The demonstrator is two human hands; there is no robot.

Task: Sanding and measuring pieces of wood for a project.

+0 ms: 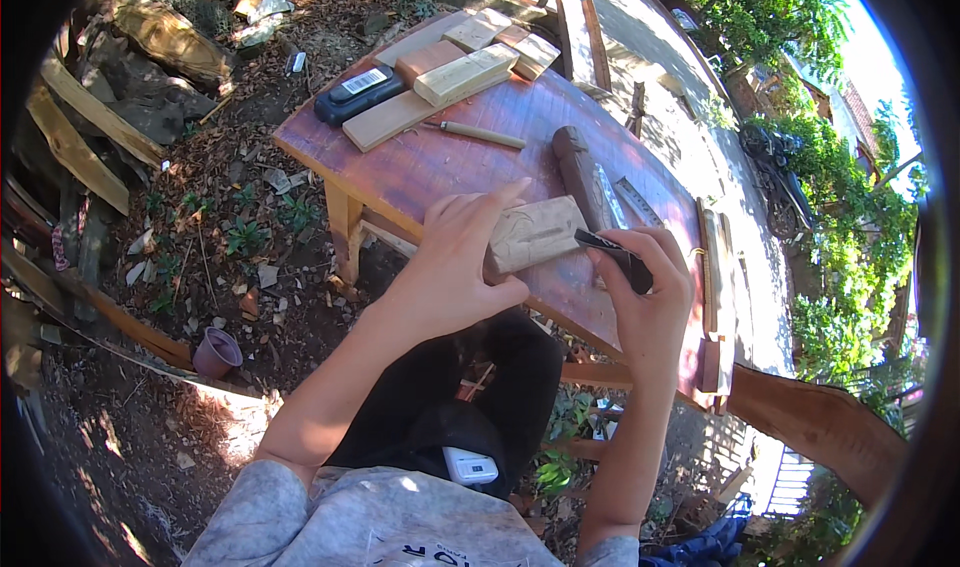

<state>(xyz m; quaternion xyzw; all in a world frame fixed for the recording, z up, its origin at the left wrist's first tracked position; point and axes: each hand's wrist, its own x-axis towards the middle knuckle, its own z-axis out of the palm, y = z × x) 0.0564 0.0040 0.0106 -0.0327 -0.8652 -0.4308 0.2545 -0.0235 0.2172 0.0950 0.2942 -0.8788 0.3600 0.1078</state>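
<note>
My left hand (460, 242) grips a pale wooden block (537, 235) by its left end, near the table's front edge. Dark marks and a short slot-like line show on the block's upper face. In my right hand (648, 282) is a slim black tool (628, 265), pinched between thumb and fingers. Its tip reaches the block's right end; whether it is a knife or a marker I cannot tell. Just beyond the block lie a dark brown wooden piece (578, 172) and a flat metal strip (638, 202).
The reddish wooden table (330, 147) carries several wood blocks (467, 74), a black case (358, 95) with a white label, and a thin wooden-handled tool (478, 134). Long strips (712, 277) line its right edge. A white device (470, 465) rests at my lap.
</note>
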